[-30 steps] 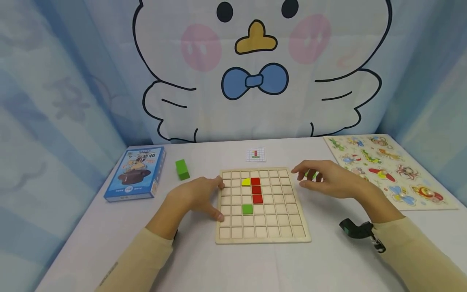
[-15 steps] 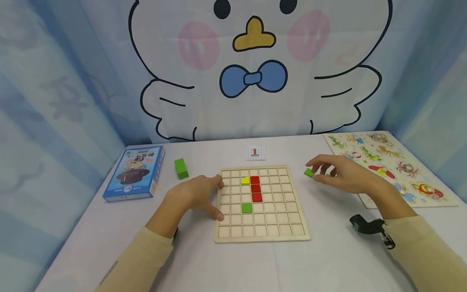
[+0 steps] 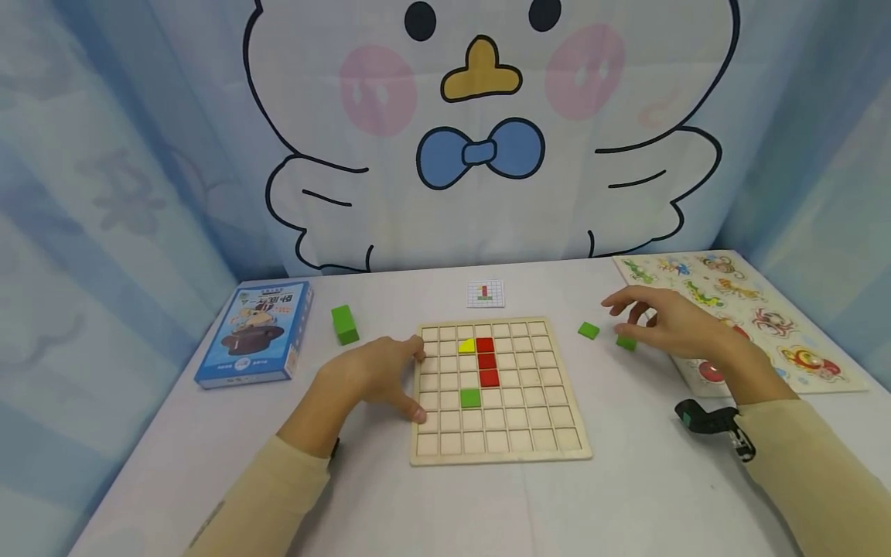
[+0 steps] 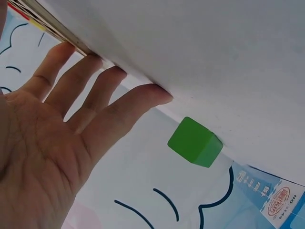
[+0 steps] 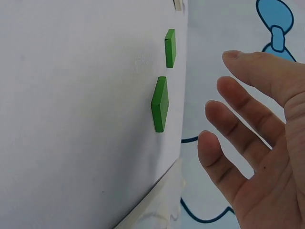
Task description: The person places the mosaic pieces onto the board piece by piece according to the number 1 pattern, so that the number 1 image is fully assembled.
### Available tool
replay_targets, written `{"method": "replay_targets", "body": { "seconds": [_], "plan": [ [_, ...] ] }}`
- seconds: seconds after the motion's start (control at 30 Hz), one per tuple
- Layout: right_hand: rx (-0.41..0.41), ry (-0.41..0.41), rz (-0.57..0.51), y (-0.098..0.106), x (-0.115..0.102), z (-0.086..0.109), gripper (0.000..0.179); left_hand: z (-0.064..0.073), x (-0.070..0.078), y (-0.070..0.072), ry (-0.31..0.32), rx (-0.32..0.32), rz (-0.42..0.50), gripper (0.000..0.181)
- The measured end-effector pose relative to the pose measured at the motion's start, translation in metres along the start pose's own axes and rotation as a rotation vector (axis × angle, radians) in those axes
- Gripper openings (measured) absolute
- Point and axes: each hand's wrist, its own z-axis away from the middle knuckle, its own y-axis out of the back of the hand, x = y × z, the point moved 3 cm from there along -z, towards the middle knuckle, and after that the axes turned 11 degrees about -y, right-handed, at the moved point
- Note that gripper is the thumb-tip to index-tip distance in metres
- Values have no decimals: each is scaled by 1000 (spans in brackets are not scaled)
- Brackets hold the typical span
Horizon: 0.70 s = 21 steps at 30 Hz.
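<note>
My left hand (image 3: 369,379) rests at the left edge of a wooden grid board (image 3: 522,451), thumb low and fingertips higher along the rim. On the board lie a yellow piece (image 3: 467,346), a column of red squares (image 3: 488,361) and one green square (image 3: 470,398). To the right, my right hand (image 3: 671,321) hovers with loosely bent fingers over a green tile (image 3: 626,342), holding nothing. A second green tile (image 3: 588,330) lies between that hand and the board. In the right wrist view both tiles sit flat on the table, the nearer tile (image 5: 160,105) apart from the fingers.
A small card (image 3: 485,294) with a printed grid pattern lies behind the board. At the left are a green block (image 3: 344,325) and a blue box (image 3: 255,334). A picture board with animals (image 3: 773,348) lies at the right, partly under my right forearm in this view.
My right hand has moved right, from beside the board's upper right corner to above the farther green tile. Both green tiles now show. The left hand stays at the board's edge.
</note>
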Motion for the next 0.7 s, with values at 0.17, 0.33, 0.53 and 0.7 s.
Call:
{"method": "replay_targets", "body": {
  "seconds": [0.17, 0.33, 0.53, 0.7],
  "plan": [
    [-4, -29, -8, 0, 7, 0, 37, 3, -3, -3, -51, 40, 15, 96],
    [-34, -49, -10, -2, 11, -2, 38, 9, -7, -6, -72, 34, 34, 90],
    [-27, -62, 8, 0, 7, -1, 42, 11, -10, -6, -127, 26, 9, 67],
    [-19, -82, 11, 4, 9, 0, 42, 9, -9, -5, -133, 28, 0, 63]
  ]
}}
